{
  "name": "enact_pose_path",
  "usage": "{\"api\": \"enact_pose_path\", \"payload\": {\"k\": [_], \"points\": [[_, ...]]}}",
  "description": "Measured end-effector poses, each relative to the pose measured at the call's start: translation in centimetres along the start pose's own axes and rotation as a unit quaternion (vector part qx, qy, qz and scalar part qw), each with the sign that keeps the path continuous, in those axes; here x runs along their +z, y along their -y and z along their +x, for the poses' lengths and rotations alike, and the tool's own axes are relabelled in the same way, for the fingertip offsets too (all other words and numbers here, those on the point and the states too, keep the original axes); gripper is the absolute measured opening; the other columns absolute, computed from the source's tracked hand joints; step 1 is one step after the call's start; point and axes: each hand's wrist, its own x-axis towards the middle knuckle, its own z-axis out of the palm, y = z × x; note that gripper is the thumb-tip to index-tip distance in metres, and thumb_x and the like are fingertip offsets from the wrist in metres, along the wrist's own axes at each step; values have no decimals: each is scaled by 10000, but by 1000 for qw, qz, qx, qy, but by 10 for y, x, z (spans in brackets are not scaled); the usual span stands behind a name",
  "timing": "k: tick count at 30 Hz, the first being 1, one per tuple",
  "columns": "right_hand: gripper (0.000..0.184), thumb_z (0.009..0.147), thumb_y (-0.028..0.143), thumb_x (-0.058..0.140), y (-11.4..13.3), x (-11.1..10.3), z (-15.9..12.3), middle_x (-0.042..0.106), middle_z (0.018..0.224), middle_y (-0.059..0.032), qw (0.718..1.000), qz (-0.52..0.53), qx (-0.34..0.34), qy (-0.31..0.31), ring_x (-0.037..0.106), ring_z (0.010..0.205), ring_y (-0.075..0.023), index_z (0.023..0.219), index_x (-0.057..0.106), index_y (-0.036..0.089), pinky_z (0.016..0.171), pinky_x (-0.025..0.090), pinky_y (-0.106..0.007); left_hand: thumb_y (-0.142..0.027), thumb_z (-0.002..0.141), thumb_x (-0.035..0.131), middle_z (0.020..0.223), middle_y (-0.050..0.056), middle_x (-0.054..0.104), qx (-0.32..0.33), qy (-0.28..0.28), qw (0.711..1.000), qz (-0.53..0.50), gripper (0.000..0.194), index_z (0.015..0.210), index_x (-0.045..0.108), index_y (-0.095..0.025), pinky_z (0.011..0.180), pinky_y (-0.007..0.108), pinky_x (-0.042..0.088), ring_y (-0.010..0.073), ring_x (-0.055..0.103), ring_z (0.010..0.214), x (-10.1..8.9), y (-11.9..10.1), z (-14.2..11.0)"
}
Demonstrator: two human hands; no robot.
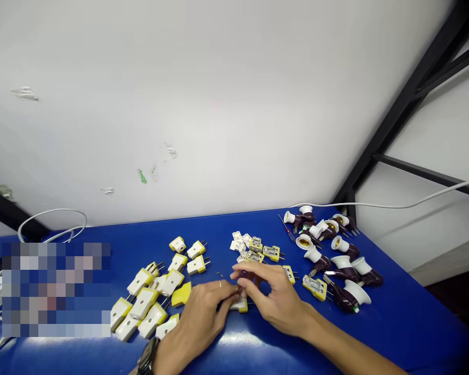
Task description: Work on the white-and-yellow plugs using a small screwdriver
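In the head view, a white-and-yellow plug (pixel 240 305) lies on the blue table under my fingertips. My left hand (pixel 207 307), with a ring and a wristwatch, is closed at the plug's near side, its fingertips pressed together there. Above the plug, my right hand (pixel 275 297) pinches a slim dark reddish tool, apparently a screwdriver (pixel 244 273); its tip is hidden by my fingers. Two tiny screws (pixel 219 274) lie just beyond my left hand. Behind my right hand are opened plug halves (pixel 271 253) with metal parts showing, and loose white covers (pixel 238 242).
Several closed white-and-yellow plugs (pixel 144 303) are piled on the left. On the right sit several white-and-maroon lamp holders (pixel 343 263), with another screwdriver (pixel 286 229) beside them. A white cable (pixel 414 203) runs along the wall. Part of the left is blurred out.
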Motion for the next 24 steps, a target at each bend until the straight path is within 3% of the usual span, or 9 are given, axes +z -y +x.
{"api": "enact_pose_path", "payload": {"k": [3,5,8,11,13,19,22,24], "points": [[50,906,223,680,1,2,1,714,738,-23,999,-48,-9,-23,621,603,-126,903,703,178,556,489,-219,-194,959,552,838,27,723,-7,-14,1000,8,148,948,699,-205,663,233,433,166,668,742,0,-1,-1],[109,877,266,727,1,3,0,681,685,-17,998,-58,-14,-34,593,571,-126,829,692,174,526,471,-223,-217,958,558,767,23,702,-10,-19,1000,20,165,849,679,-192,634,232,422,162,650,687,2,2,-3],[170,900,277,691,0,3,-1,724,796,-51,999,-38,-7,-23,630,600,-138,1024,704,161,510,491,-223,-206,974,520,687,18,681,-1,-12,999,40,258,757,658,-189,586,231,392,157,631,617,3,6,-4],[301,958,196,570,0,2,-1,771,1008,-87,999,-29,-23,2,713,745,-157,1249,646,181,652,563,-246,-173,983,491,716,26,708,7,-1,999,43,260,815,687,-194,586,232,393,164,658,632,3,7,-3],[274,955,162,562,-1,3,-1,782,1006,-73,999,-39,-32,-4,726,782,-160,1204,669,198,694,566,-250,-166,986,482,749,33,720,13,5,999,44,254,850,695,-197,600,231,406,171,677,665,2,5,-3],[97,883,228,681,-2,5,-4,713,751,-27,997,-61,-14,-49,595,538,-119,967,686,180,476,461,-219,-199,987,497,734,22,693,16,-2,998,64,219,850,668,-192,588,235,396,165,652,649,1,6,-3],[220,894,237,664,0,4,-3,733,852,-52,999,-35,-14,-24,621,574,-124,1106,671,178,483,484,-217,-191,996,462,688,20,682,18,-5,998,61,281,790,653,-189,565,233,389,159,644,608,1,7,-3],[297,931,206,603,0,3,-2,764,988,-82,999,-25,-22,-2,696,713,-153,1224,649,191,589,550,-236,-172,998,442,706,26,701,19,1,998,54,299,800,665,-191,569,228,398,158,659,617,0,7,-3]]}}
